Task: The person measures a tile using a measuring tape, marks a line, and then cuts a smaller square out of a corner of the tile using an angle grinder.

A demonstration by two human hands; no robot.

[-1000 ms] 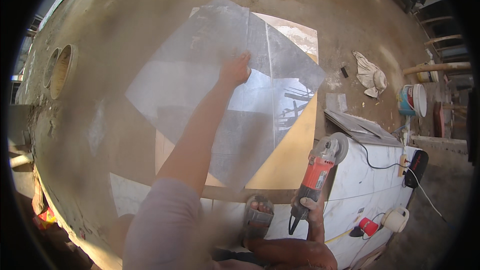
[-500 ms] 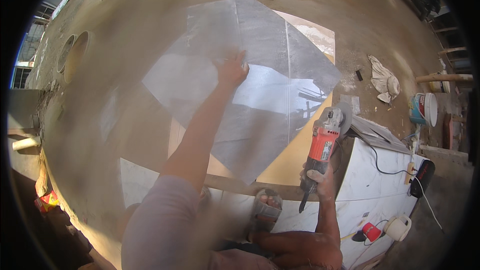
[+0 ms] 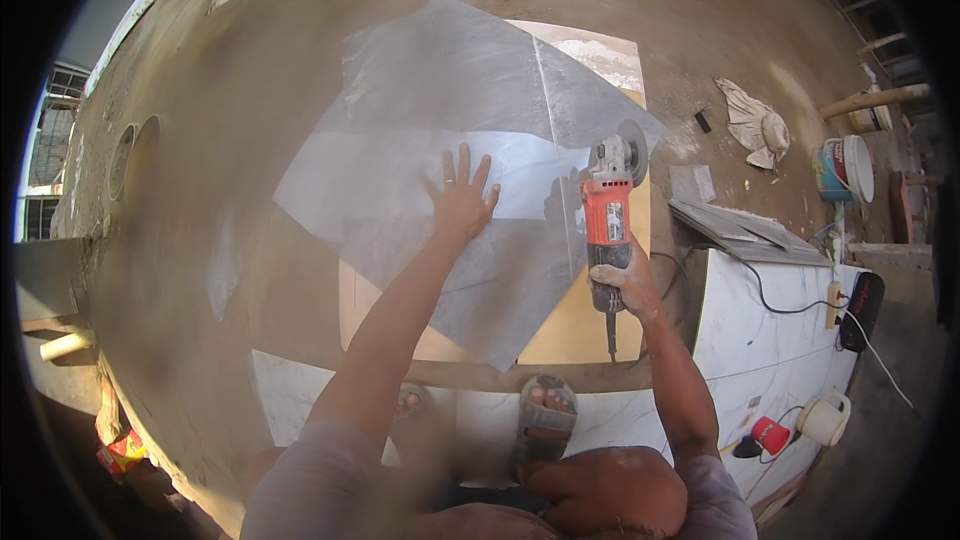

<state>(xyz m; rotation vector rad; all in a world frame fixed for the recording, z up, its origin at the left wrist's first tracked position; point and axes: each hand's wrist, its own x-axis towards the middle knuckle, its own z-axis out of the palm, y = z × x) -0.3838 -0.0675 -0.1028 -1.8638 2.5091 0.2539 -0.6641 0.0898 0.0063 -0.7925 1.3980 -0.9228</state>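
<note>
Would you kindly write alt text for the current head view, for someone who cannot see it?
A person's right hand holds a red-and-black angle grinder near the right corner of a large, glossy grey tile; the left hand, spread open, appears to rest on the tile. A crumpled whitish cloth lies farther right.

The angle grinder [image 3: 608,217] is red in the body, black at the handle and grey at the head; the large tile [image 3: 490,275] is grey with a thin pale line; the sheet [image 3: 585,325] beneath shows yellow-tan; white slabs [image 3: 755,340] carry faint grey veining; the cup [image 3: 770,434] is red; the jug [image 3: 822,421] cream; the crumpled cloth [image 3: 750,124] off-white
</note>
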